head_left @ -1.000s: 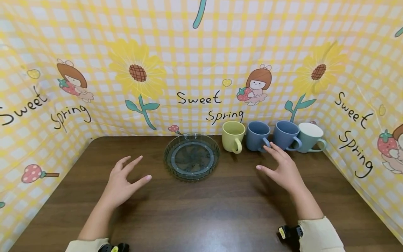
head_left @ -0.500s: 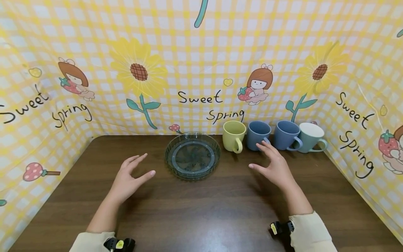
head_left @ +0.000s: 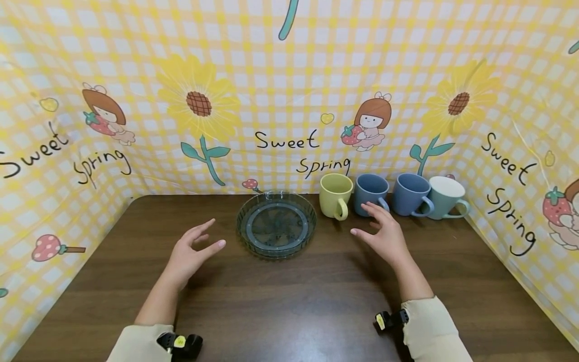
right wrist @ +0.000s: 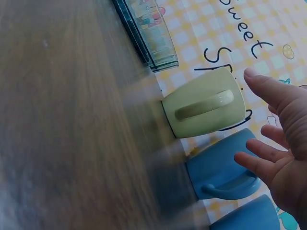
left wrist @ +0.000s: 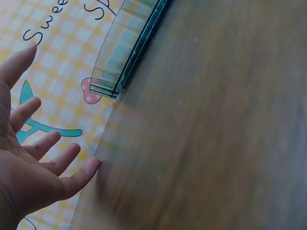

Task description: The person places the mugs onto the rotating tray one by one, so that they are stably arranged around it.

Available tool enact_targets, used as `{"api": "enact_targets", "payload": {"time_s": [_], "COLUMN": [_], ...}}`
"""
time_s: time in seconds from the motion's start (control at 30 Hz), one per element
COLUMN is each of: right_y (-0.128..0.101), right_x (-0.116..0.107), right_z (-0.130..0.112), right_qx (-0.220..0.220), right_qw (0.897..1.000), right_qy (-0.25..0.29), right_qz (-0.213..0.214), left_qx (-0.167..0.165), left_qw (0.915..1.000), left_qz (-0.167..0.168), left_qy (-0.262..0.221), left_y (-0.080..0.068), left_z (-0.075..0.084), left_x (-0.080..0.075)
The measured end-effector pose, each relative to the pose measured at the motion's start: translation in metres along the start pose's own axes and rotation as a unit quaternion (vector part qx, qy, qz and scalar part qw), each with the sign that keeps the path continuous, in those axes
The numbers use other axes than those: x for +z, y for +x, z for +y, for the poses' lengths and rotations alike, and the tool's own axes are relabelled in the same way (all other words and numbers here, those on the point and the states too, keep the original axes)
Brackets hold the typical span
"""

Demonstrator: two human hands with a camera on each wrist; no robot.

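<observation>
My left hand point(head_left: 187, 255) hovers left of a round, clear dark-tinted glass dish point(head_left: 277, 254), fingers spread and holding nothing. In the left wrist view the ribbed wall of the dish point(left wrist: 127, 45) shows beyond the fingers. To the right of the dish, my right hand point(head_left: 383, 236) is held in the air with fingers spread, nothing in it. Its fingertips overlap a blue mug point(head_left: 368, 188) in the head view. A yellow-green mug point(right wrist: 206, 105) and the blue mug point(right wrist: 223, 165) stand upright near that hand in the right wrist view.
A second blue mug point(head_left: 409, 196) and a pale teal mug with a white inside point(head_left: 443, 201) continue the row at the back right. Yellow checked cloth point(head_left: 271, 75) walls the brown wooden table point(head_left: 289, 306) at the back and sides.
Both hands have moved inward toward the dish, the right one leftward from the blue mugs and the left one slightly rightward. The dish and mugs have stayed in place.
</observation>
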State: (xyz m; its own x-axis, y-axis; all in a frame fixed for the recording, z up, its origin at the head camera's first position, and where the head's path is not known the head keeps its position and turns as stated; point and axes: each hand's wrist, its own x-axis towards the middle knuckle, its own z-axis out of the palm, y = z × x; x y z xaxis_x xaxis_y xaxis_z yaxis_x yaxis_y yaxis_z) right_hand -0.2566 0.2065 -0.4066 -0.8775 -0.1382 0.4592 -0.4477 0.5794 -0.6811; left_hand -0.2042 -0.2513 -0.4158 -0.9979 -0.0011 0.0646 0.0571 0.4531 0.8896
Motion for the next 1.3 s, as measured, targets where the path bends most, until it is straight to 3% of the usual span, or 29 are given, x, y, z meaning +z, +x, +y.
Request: {"api": "enact_targets", "payload": {"time_s": [0.23,0.43,1.07,1.3], "right_y": [0.005,0.009,0.019,0.025], "right_x": [0.006,0.01,0.03,0.038], "right_z": [0.004,0.004,0.001,0.003], "right_qx": [0.02,0.041,0.106,0.123], "right_qw": [0.999,0.997,0.988,0.984], "right_qy": [0.044,0.064,0.112,0.127], "right_qz": [0.001,-0.004,0.018,0.026], "left_qx": [-0.026,-0.024,-0.053,-0.046], "left_qw": [0.9989,0.995,0.9702,0.9646], "left_qz": [-0.001,-0.005,-0.021,-0.026], "left_qy": [-0.04,-0.097,-0.235,-0.258], "left_y": [0.008,0.014,0.03,0.036], "left_z": [-0.001,-0.002,-0.001,-0.004], "left_x": [0.003,0.008,0.026,0.03]}}
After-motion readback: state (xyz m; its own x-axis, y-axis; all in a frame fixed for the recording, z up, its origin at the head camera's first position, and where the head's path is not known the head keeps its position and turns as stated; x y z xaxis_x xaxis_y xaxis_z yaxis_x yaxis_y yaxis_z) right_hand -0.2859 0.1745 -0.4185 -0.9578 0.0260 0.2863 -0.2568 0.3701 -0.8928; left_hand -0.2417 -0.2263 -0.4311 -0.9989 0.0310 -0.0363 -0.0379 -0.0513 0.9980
